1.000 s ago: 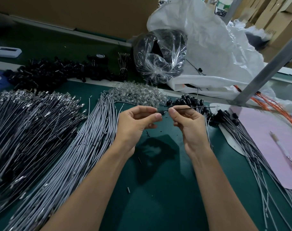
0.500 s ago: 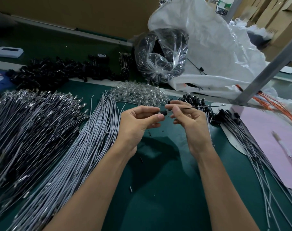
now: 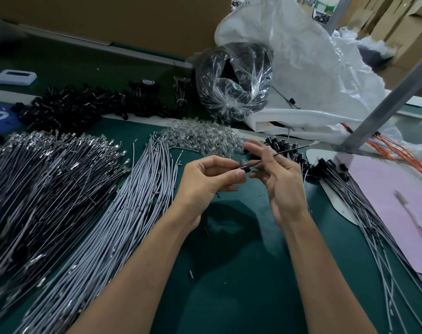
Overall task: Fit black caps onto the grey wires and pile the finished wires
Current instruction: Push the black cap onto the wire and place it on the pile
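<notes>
My left hand pinches a small black cap between thumb and forefinger above the green table. A thin grey wire runs from the cap up to the right, across my right hand. The right hand's fingers are spread and mostly straight; the wire lies against them. Loose black caps lie just behind my hands. Capped wires fan out in a pile on the right. Bare grey wires lie in a thick bundle on the left.
Darker wires with metal ends cover the far left. Clear small parts are heaped behind the hands. A plastic bag of black parts, a white sack, a slanted metal post, a pink sheet with a pen.
The right hand has loosened from pinching the wire; its fingers now spread open. The left hand still holds the cap, and the wire end sits in it.
</notes>
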The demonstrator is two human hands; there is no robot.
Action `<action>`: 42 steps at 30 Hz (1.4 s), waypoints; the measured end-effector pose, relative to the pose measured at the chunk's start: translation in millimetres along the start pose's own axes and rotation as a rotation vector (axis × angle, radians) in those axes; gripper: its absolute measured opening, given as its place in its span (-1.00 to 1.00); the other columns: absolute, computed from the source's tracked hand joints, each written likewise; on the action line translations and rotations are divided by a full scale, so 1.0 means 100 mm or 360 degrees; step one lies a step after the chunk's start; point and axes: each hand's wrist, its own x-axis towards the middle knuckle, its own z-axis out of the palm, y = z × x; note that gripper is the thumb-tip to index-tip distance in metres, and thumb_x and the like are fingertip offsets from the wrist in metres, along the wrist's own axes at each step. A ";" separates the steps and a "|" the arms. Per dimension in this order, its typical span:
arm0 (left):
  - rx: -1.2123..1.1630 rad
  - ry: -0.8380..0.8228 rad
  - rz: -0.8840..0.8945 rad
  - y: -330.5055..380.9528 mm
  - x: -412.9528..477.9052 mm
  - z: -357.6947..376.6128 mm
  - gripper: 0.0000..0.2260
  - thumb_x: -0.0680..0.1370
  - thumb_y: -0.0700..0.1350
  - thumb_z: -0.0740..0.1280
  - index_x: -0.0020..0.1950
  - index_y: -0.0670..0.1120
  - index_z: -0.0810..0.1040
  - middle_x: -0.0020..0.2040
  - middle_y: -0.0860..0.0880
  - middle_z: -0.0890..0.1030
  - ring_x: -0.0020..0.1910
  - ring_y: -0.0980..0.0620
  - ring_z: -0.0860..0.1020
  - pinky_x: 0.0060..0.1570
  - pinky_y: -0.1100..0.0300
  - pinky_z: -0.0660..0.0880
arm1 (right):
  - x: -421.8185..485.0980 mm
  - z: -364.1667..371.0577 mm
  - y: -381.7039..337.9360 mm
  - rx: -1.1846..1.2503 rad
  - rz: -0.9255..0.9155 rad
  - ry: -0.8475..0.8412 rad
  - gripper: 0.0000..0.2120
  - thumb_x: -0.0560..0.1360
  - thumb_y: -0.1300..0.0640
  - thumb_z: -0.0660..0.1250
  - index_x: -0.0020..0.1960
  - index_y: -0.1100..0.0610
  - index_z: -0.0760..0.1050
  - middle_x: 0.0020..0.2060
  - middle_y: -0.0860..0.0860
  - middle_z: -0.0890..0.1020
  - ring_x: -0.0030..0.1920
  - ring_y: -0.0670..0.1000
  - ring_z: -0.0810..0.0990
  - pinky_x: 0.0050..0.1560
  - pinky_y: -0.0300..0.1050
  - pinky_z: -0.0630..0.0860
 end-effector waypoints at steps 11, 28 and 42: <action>-0.0019 0.0117 -0.0071 0.01 0.01 -0.03 -0.77 0.31 -0.10 0.49 -0.06 -0.09 0.66 -0.12 -0.10 0.73 -0.12 -0.02 0.69 0.03 0.10 0.60 | -0.03 0.01 0.00 -0.0410 0.0162 -0.0060 -0.32 0.30 -0.19 0.44 0.34 0.06 0.41 0.12 0.01 0.66 -0.04 -0.02 0.70 -0.12 -0.22 0.58; -0.0376 0.0415 0.0129 0.04 0.02 -0.06 -0.69 0.35 -0.16 0.45 0.06 -0.17 0.56 -0.16 -0.10 0.72 -0.18 0.04 0.67 -0.19 0.28 0.56 | -0.07 -0.07 -0.04 -0.0699 0.0438 -0.0885 -0.89 0.45 0.13 0.45 -0.16 0.17 0.70 -0.32 0.10 0.71 -0.28 -0.07 0.64 -0.25 -0.35 0.43; -0.0289 0.0367 0.0146 0.03 0.00 -0.05 -0.79 0.39 -0.14 0.45 0.00 -0.15 0.64 -0.13 -0.09 0.72 -0.19 0.07 0.64 -0.19 0.30 0.54 | -0.07 -0.02 0.01 -0.0596 0.0365 -0.0709 -0.85 0.49 0.19 0.42 -0.15 0.29 0.67 -0.33 0.07 0.70 -0.30 -0.05 0.60 -0.29 -0.35 0.44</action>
